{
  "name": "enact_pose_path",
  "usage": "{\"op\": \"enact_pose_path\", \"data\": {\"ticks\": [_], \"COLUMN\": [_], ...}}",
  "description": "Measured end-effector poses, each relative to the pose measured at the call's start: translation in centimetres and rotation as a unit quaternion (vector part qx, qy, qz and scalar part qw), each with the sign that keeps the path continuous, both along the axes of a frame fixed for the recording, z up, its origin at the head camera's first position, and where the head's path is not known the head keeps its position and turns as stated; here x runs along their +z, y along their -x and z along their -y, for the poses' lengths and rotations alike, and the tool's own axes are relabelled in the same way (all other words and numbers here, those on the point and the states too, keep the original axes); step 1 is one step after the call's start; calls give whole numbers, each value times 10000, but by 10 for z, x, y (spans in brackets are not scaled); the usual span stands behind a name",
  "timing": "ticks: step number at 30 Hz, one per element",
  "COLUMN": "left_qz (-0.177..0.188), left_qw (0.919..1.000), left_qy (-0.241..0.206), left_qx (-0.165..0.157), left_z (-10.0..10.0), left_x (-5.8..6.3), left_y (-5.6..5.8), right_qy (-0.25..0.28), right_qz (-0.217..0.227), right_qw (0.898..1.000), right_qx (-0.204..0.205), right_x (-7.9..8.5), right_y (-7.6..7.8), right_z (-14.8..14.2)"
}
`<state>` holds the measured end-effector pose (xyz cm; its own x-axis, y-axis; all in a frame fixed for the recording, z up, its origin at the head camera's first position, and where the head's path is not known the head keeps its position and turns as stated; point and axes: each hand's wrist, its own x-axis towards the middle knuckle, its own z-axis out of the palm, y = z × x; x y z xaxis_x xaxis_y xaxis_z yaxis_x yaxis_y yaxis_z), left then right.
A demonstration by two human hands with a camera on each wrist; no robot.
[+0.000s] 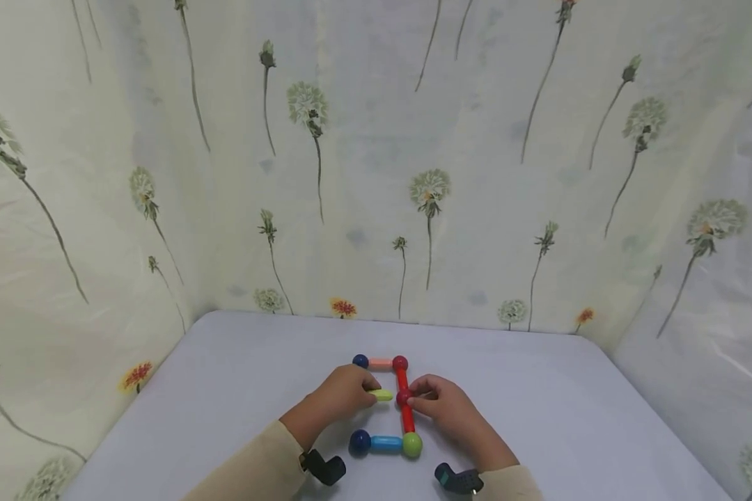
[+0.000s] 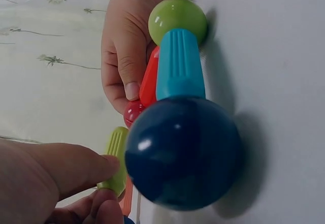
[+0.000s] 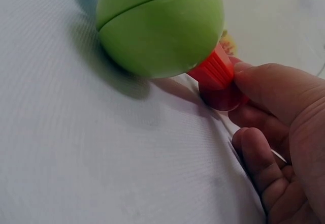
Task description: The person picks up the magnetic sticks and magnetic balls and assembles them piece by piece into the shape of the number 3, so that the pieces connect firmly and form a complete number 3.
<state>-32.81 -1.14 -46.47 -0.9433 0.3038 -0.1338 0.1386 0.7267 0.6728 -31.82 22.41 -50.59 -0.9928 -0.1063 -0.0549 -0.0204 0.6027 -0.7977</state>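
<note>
My left hand (image 1: 345,391) pinches a yellow-green ridged rod (image 2: 118,155) between thumb and fingers, its free end pointing at the middle red ball (image 1: 404,397). That ball is pinched by my right hand (image 1: 443,402), thumb and fingertips on it, in the right wrist view too. A red rod (image 1: 408,419) joins it to a green ball (image 3: 162,31) nearer me, and another red rod (image 1: 402,378) leads to a far red ball (image 1: 400,363). A light blue rod (image 2: 180,64) runs from the green ball to a dark blue ball (image 2: 183,153).
A salmon rod (image 1: 381,363) links the far red ball with a second dark blue ball (image 1: 360,361). All of it lies on a white table (image 1: 257,348). Behind and beside stands a curtain (image 1: 363,174) printed with dandelions.
</note>
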Motion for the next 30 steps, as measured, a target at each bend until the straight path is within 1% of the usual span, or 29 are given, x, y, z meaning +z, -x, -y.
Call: {"op": "enact_pose_path", "data": {"ticks": [6, 13, 17, 24, 30], "left_qz": [-32, 43, 78, 37, -41], "left_qw": [9999, 9996, 9997, 9999, 9999], "left_qy": [146, 281, 244, 116, 106], "left_qx": [19, -4, -4, 37, 123], "left_z": [-6, -8, -10, -11, -2], "left_x": [4, -1, -3, -4, -7], "left_y": [4, 6, 6, 6, 6], "right_qy": [87, 57, 16, -29, 4], "right_qz": [32, 52, 5, -33, -28], "right_qw": [10000, 10000, 10000, 10000, 10000], "right_qx": [26, 13, 3, -37, 21], "right_x": [2, -1, -2, -1, -2], "right_y": [1, 3, 3, 3, 3], "right_z": [0, 1, 0, 0, 0]}}
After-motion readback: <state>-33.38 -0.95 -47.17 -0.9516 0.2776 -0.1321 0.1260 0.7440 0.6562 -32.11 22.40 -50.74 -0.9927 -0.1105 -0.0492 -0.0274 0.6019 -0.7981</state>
